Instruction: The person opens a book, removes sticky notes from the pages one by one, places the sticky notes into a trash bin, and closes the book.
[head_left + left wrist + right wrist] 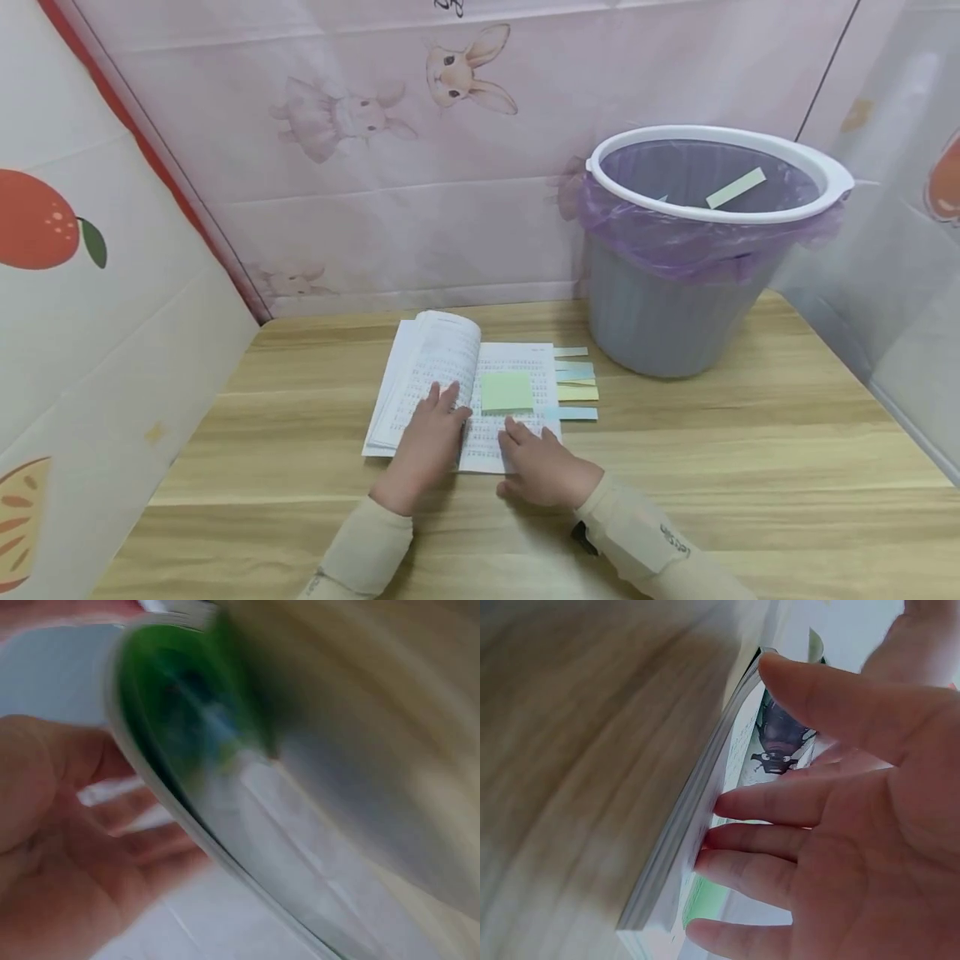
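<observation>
Behind the fingers, sleeves (369,540) over the near part of the table (487,558). Ahead of those, left hand (427,435) laid on the curling left-hand pages (446,346) of the book (486,454), fingers loosely extended, grasping nothing, probably to stop the pages springing back over the right side. Too blurred in the left wrist view to tell more about the contact. Right hand (549,468) on the lower right-hand page, fingers spread and fairly straight, released, tips touching paper, apparently to keep that side flat. Beneath both sets of fingers, then, the book, lying open on the table. Just beyond the right fingertips, on the printed page, a note (507,392), set well inside the edges, perhaps to be easily seen. Past the right fingertips and to the right of the note, coloured strips (578,413) jutting from the page edge, likely to mark places. Farther off, ahead and to the right of the right fingers, an upright bin (652,308), with liner (697,250) folded over the rim, presumably against slipping down, and a pale scrap (737,188) showing inside. Farthest from the fingers, behind book and bin, a rabbit-print backdrop (487,217).
</observation>
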Action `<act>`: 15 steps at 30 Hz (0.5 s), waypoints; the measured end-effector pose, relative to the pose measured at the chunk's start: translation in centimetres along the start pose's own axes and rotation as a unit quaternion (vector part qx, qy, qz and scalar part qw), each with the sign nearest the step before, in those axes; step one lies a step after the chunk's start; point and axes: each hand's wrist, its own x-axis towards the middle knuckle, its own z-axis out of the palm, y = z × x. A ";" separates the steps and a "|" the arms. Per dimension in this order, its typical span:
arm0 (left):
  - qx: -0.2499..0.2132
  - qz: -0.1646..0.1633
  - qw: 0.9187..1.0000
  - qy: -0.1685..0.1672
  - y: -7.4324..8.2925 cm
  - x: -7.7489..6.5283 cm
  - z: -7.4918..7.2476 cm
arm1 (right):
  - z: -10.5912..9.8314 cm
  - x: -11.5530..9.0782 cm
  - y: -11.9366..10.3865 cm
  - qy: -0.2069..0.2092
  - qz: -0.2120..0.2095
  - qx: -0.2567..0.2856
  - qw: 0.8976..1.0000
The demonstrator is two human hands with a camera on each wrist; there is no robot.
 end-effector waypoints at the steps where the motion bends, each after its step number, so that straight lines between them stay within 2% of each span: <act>1: 0.016 -0.004 1.000 -0.003 0.3 0.1 0.1 | 0.0 0.0 0.0 0.002 0.001 -0.002 1.000; 4: 0.071 -0.021 0.997 -0.012 1.2 0.3 0.7 | -0.1 -0.1 -0.1 0.009 -0.003 -0.005 1.000; 6: 0.091 -0.039 0.995 -0.024 1.6 0.3 1.1 | -0.3 -0.2 0.0 0.011 -0.013 -0.009 1.000; 10: 0.128 -0.062 0.989 -0.035 2.0 0.2 1.3 | -0.8 0.3 1.0 0.025 -0.067 0.018 0.997; 13: 0.149 -0.067 0.986 -0.040 2.2 0.4 1.4 | -1.3 0.8 2.4 0.054 -0.102 0.045 0.992; 15: 0.158 -0.070 0.984 -0.045 2.3 0.6 1.4 | -1.7 1.1 3.4 0.086 -0.107 0.022 0.990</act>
